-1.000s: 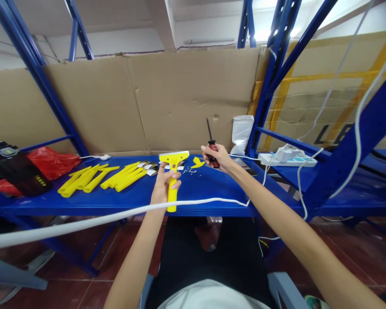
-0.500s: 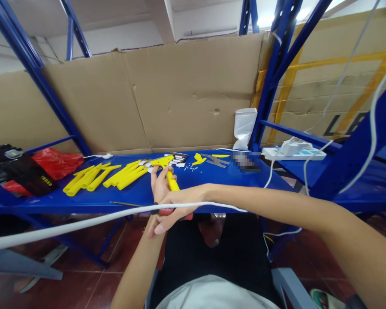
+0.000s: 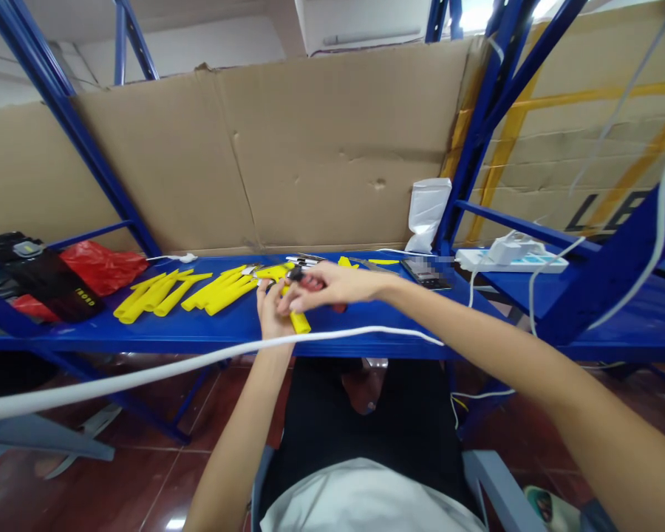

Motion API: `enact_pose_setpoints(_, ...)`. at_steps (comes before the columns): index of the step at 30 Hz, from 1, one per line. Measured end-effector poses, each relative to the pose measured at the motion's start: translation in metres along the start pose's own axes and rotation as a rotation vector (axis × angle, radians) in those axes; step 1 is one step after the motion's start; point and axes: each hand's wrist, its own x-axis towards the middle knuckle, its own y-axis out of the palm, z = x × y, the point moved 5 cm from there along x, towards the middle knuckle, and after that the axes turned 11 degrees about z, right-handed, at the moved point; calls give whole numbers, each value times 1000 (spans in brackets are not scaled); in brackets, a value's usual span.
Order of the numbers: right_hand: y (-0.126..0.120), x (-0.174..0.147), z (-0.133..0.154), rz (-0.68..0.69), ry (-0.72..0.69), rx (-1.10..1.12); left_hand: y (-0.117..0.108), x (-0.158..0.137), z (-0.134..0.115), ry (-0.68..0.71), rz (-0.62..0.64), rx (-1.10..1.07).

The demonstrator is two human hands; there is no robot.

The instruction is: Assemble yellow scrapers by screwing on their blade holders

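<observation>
You have two hands here: one left hand (image 3: 274, 314) and one right hand (image 3: 332, 284). Between them you have one yellow scraper (image 3: 300, 323) and one screwdriver (image 3: 296, 274). You have two clusters of yellow handles (image 3: 171, 297), overlapping too much for you to count singly. Count also one black container (image 3: 60, 281), one white pouch (image 3: 428, 210), one dark flat device (image 3: 431, 278) and one power strip (image 3: 543, 264).

Left hand (image 3: 273, 314) curled, right hand (image 3: 332, 284) gripping
</observation>
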Motion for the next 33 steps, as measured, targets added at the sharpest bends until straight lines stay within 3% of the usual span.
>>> enact_pose_setpoints(2, -40, -12, -26, -135, 10, 11, 2, 0, -5, 55, -28, -78)
enact_pose_setpoints(5, -86, -32, -80, -325, 159, -144, 15, -5, -6, -46, 79, -197)
enact_pose_setpoints(8, -100, -47, -125, -326, 214, -139, 25, -10, -7, -115, 200, -250)
enact_pose_setpoints(11, -96, -54, -150, -296, 233, -121, 31, -13, -8, -108, 301, -239)
enact_pose_setpoints(21, -89, -50, -160, -301, 228, -137, 36, -17, -5, -107, 399, -113)
enact_pose_setpoints(33, -101, -58, -169, -524, 219, -178, 38, -18, -4, -134, 378, -25)
